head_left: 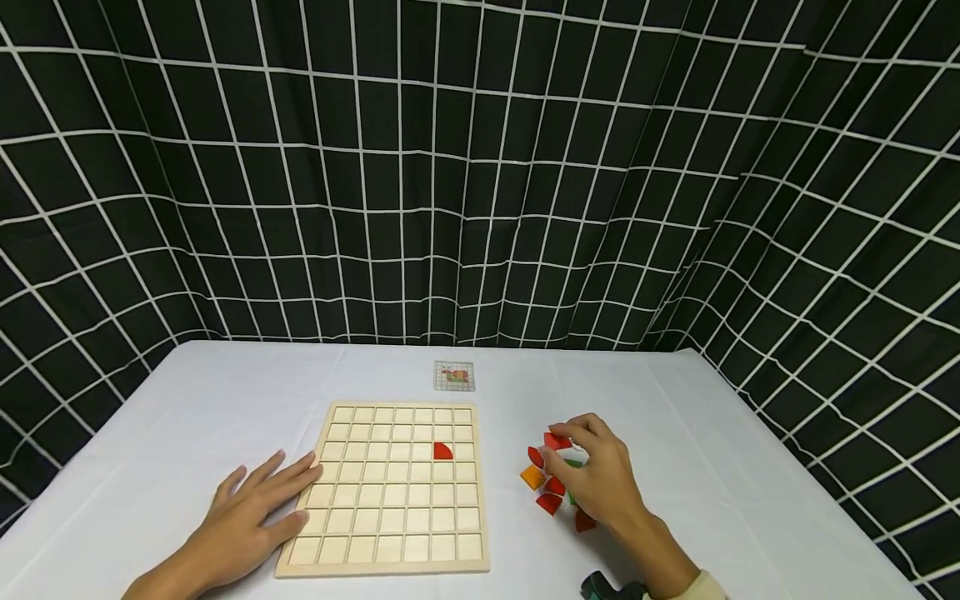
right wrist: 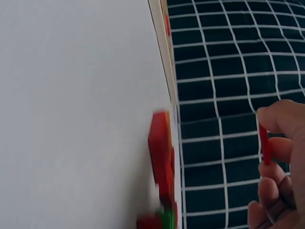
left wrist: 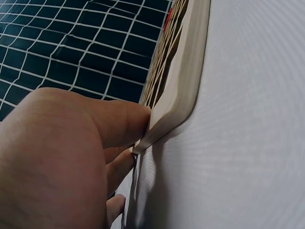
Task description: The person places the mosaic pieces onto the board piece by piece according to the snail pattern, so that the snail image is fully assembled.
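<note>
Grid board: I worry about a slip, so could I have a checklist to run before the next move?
1. Board steadied: ok; the left hand touches its left edge.
2. Piece gripped: ok; the right hand pinches a red piece.
3. Red quarter-circle within one cell: ok.
4. Loose pieces all visible: not ok; the right hand covers part of the group.
5. Card pattern matched: cannot tell; its detail is too small.
</note>
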Demonstrator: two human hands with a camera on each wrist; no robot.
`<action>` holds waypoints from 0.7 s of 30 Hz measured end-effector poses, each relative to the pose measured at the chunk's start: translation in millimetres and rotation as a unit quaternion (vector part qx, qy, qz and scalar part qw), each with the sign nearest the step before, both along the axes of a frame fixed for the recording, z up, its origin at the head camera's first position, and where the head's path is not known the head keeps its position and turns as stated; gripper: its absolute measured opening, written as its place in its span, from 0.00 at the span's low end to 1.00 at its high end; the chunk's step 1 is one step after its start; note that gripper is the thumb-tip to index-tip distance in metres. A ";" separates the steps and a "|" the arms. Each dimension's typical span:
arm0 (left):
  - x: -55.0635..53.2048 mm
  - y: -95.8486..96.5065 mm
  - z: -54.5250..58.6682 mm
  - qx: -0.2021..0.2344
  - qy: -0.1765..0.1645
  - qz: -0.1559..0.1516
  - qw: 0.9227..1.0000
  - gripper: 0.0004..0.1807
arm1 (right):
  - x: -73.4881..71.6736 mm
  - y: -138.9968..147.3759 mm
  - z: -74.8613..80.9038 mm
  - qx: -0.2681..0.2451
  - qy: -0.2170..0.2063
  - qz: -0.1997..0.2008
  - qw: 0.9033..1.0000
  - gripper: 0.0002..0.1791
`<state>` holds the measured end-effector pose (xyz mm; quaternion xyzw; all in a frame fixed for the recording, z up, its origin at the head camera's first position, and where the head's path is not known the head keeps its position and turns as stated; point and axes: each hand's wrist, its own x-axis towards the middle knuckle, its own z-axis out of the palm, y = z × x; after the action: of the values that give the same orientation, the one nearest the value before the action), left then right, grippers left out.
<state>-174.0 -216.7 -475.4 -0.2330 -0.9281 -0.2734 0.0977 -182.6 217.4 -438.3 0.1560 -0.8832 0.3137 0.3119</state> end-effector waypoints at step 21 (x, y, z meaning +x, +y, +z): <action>0.4 0.0 0.9 0.007 -0.006 0.001 1.000 0.25 | -14.4 -74.4 5.8 -0.069 0.020 0.088 0.993 0.14</action>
<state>-173.6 -216.7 -474.5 -0.2294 -0.9271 -0.2811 0.0937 -196.9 143.1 -432.5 0.2180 -0.8356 0.3970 0.3108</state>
